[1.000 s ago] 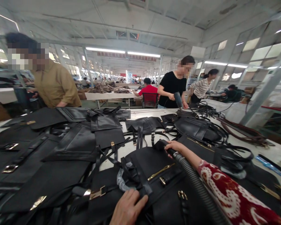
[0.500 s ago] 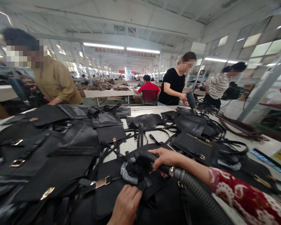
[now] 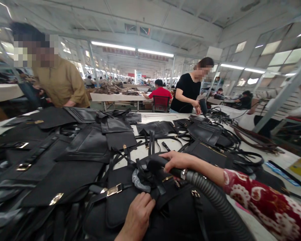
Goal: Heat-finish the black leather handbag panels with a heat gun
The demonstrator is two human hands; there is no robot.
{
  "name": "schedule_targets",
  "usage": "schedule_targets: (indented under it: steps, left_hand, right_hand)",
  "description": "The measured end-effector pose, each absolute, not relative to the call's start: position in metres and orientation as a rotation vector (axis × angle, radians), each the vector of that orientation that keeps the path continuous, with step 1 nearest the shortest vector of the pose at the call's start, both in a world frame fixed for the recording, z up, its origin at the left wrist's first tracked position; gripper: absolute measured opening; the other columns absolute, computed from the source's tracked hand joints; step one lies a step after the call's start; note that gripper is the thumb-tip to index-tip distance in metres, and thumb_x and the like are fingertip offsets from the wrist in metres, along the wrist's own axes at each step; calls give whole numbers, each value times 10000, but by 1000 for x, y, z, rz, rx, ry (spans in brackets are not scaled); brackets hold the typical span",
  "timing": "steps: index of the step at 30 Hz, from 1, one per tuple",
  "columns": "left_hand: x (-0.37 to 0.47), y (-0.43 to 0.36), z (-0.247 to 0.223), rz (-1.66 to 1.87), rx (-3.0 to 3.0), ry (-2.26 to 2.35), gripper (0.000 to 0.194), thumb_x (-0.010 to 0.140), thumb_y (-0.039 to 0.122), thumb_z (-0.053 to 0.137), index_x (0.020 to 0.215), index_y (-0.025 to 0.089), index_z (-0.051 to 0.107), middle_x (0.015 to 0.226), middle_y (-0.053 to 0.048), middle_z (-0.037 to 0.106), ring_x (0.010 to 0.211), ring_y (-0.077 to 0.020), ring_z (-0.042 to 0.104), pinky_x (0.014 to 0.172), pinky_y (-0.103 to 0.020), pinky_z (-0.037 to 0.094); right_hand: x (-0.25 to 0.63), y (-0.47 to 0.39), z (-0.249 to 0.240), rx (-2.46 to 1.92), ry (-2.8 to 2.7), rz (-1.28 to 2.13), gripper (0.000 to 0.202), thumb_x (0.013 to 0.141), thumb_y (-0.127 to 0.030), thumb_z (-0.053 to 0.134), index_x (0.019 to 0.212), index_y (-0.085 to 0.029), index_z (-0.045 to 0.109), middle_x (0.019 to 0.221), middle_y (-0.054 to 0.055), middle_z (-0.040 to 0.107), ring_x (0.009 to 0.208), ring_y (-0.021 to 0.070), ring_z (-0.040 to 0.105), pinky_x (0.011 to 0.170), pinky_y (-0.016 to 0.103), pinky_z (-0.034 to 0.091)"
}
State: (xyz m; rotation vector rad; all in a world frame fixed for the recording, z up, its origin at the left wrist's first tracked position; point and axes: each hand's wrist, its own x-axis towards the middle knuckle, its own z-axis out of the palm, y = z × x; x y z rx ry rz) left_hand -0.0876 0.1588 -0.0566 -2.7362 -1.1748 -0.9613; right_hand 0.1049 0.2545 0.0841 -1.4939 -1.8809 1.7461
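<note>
My right hand [image 3: 177, 160] is wrapped round the black nozzle [image 3: 157, 163] of a grey ribbed hose [image 3: 210, 190], which runs down to the lower right. Below and to the left, my left hand [image 3: 140, 212] has its fingers curled together on a black bag [image 3: 120, 204], pinching its edge or a strap; the exact part is hidden. The nozzle's end lies over the bag's top, beside a handle wrapped in clear plastic [image 3: 139, 181]. A gold buckle [image 3: 114, 190] shows left of the handle.
More black bags [image 3: 85, 144] with straps and gold buckles lie over the white table [image 3: 137, 154]. Brown straps [image 3: 256, 139] and a blue-patterned strip [image 3: 282, 172] are at the right. Across the table stand a person in tan [image 3: 62, 82] and a person in black [image 3: 187, 88] holding a dark tool [image 3: 203, 106].
The camera view has shifted slightly. My left hand and the nozzle keep about the same place on the bag. The person in stripes has moved further right.
</note>
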Motion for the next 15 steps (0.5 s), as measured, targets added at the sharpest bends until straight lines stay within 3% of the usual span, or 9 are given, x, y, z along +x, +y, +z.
schedule_targets:
  steps: [3, 8, 11, 15]
  left_hand:
    - [-87, 159, -56, -946, -2682, -1172, 255, 826, 100, 352, 805, 180, 593, 680, -33, 503, 638, -150, 451, 551, -255, 383]
    - [-89, 156, -55, -974, -2636, -1238, 243, 806, 79, 364, 806, 176, 586, 692, -40, 510, 652, -162, 452, 571, -276, 386]
    - [-91, 153, -53, -974, -2587, -1368, 190, 768, 75, 411, 795, 171, 573, 735, -49, 533, 708, -189, 466, 632, -326, 401]
    - [-89, 152, -49, -916, -2520, -1442, 202, 725, 53, 414, 773, 173, 569, 751, -51, 559, 712, -197, 488, 654, -346, 417]
  right_hand:
    - [97, 252, 77, -1525, -1886, 1743, 438, 573, -118, 601, 998, -222, 581, 557, -51, 588, 365, 99, 504, 387, 208, 432]
    - [106, 240, 82, -1505, -1811, 1518, 579, 615, -98, 539, 1169, -248, 459, 638, -57, 567, 407, 71, 485, 392, 161, 406]
    - [129, 200, 97, -1485, -1810, 1654, 668, 608, -127, 566, 1238, -261, 390, 636, -40, 592, 393, 102, 516, 354, 176, 406]
    - [148, 142, 96, -1440, -1745, 1871, 784, 588, -117, 579, 1290, -334, 305, 757, -34, 616, 374, 67, 489, 334, 148, 393]
